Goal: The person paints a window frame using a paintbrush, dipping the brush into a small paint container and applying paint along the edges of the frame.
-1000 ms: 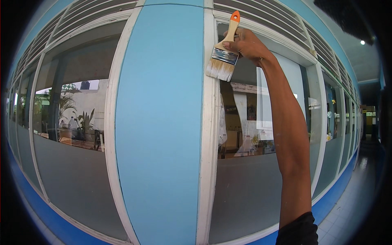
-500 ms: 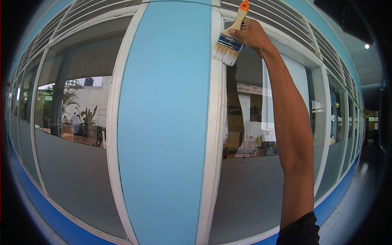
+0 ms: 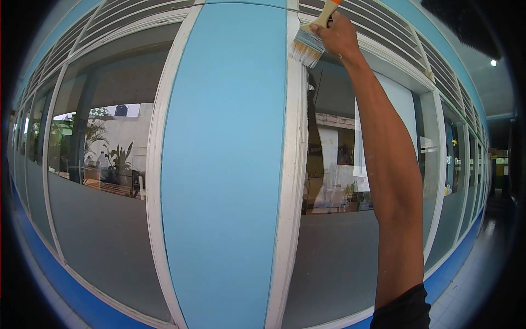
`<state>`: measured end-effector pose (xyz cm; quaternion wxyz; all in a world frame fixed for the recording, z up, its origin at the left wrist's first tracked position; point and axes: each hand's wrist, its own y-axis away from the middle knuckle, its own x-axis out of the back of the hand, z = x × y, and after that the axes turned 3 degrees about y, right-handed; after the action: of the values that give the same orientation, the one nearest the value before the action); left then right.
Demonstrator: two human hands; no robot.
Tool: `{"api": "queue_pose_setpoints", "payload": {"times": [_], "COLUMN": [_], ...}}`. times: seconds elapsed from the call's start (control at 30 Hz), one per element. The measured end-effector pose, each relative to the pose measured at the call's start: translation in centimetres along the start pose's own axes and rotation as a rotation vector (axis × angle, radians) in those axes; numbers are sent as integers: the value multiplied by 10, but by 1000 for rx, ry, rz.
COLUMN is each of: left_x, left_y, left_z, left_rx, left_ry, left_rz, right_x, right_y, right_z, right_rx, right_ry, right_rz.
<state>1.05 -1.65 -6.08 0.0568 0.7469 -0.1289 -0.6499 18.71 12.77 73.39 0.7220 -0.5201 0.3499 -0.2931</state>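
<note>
High up, right of centre, my right hand (image 3: 339, 38) grips a wide paintbrush (image 3: 308, 45) by its pale wooden handle with an orange end. The bristles, coated in white paint, point down and left against or just in front of the white window frame (image 3: 293, 148); whether they touch it I cannot tell. The handle's top runs out of the picture. A light blue wall panel (image 3: 224, 153) stands to the left of this frame. My bare right forearm reaches up from the lower edge, with a black sleeve at the elbow. My left hand is out of view.
Glass windows with frosted lower parts flank the panel, the left window (image 3: 104, 236) and the right window (image 3: 334, 263). White louvre slats (image 3: 378, 27) run above them. A thin cable (image 3: 246, 4) crosses the panel's top. A tiled floor (image 3: 460, 290) lies at the lower right.
My right hand and the paintbrush have moved up slightly, and the bristles now sit higher along the white frame. The brush has also turned a little. The view has shifted slightly.
</note>
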Motion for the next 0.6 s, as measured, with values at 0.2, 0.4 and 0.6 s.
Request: {"api": "queue_pose_setpoints", "payload": {"times": [0.2,0.4,0.6], "left_x": [3,17,13], "left_y": [5,10,17], "left_z": [4,13,14], "left_rx": [18,51,25], "left_ry": [-13,-69,-109], "left_rz": [-24,-189,88], "right_x": [18,74,102], "right_y": [9,36,88], "right_z": [-29,-38,-24], "right_rx": [-54,-119,-122], "right_ry": [-25,-276,-663], "right_rz": [311,345,150]}}
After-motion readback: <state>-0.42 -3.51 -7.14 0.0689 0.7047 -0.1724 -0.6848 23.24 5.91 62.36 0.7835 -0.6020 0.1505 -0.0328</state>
